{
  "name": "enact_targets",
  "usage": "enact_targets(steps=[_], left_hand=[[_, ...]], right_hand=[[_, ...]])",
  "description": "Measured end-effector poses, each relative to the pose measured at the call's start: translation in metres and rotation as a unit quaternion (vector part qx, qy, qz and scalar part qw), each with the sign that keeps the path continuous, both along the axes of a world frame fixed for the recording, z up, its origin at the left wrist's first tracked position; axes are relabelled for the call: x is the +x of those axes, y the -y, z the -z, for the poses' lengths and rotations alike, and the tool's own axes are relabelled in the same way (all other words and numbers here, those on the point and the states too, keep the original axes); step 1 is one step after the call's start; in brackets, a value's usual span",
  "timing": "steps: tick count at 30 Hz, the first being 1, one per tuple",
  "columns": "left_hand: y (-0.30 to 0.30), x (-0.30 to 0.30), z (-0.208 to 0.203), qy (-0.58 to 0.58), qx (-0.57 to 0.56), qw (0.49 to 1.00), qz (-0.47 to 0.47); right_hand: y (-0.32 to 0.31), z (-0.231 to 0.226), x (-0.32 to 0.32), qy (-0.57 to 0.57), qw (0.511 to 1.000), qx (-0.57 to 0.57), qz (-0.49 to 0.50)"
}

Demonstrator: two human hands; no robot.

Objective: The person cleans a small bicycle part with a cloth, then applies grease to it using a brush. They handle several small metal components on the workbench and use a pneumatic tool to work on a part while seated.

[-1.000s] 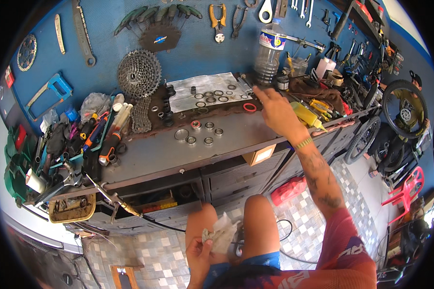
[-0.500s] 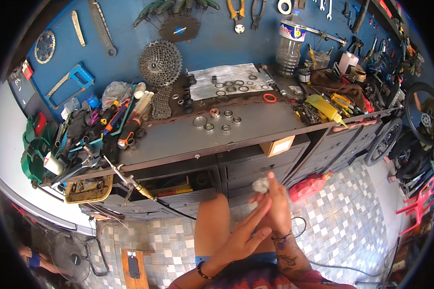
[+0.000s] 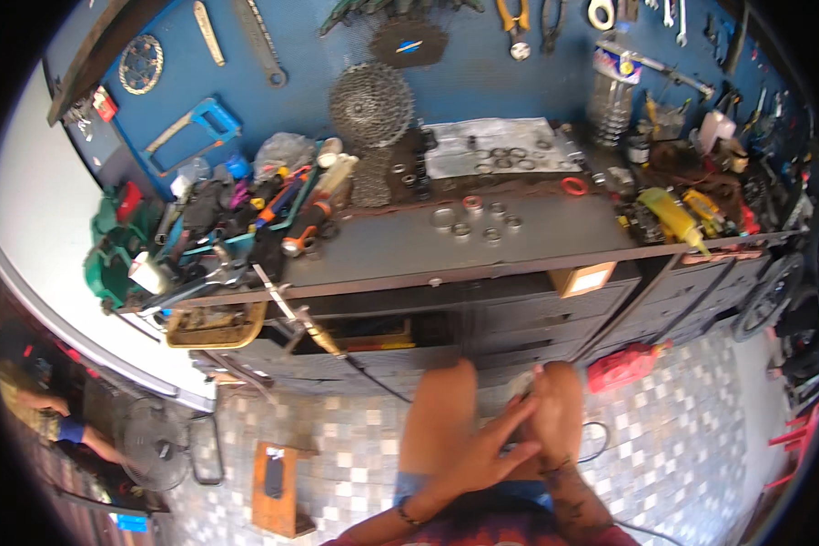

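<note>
Over my knees my two hands are together, smeared by motion. My left hand [image 3: 490, 455] lies slantwise with its fingers stretched out against my right hand [image 3: 551, 423]. The right fingers are partly hidden and seem bent round something small and pale, too blurred to make out. On the bench ahead, beyond my reach at this moment, stand several metal bearings [image 3: 497, 209], one with a red seal [image 3: 472, 203], beside a wider metal ring [image 3: 442, 217]. Behind them more dark rings [image 3: 510, 155] lie on a white sheet [image 3: 446, 165], and a red ring [image 3: 574, 186] rests to its right.
An air blow gun [image 3: 317, 336] with a black hose hangs at the bench's front edge [image 3: 400, 289]. An open cardboard box [image 3: 581, 279] juts from below. Bike cassette [image 3: 370, 105] and chain [image 3: 370, 179] stand behind. A fan [image 3: 159, 446] and another person's arm [image 3: 100, 441] are at left.
My view has swung, so the bench sits further right. My hands have come lower, down between my knees. The whitish crumpled wad at my right fingertips no longer shows clearly.
</note>
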State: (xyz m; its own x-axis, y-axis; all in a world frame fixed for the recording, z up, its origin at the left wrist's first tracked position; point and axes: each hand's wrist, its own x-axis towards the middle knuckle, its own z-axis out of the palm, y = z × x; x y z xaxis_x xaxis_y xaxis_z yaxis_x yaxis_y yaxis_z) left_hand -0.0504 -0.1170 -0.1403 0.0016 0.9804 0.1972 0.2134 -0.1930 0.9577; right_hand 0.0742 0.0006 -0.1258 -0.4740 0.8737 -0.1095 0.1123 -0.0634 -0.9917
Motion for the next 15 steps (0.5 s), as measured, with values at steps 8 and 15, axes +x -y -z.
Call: enact_targets(steps=[8, 15], left_hand=[[-0.003, -0.04, -0.011, -0.38, 0.111, 0.912, -0.109], [0.008, -0.041, 0.018, 0.342, -0.152, 0.912, -0.169]], right_hand=[[0.062, 0.047, -0.01, -0.345, 0.906, -0.226, -0.101], [0.044, -0.011, -0.011, 0.029, 0.894, 0.448, 0.011]])
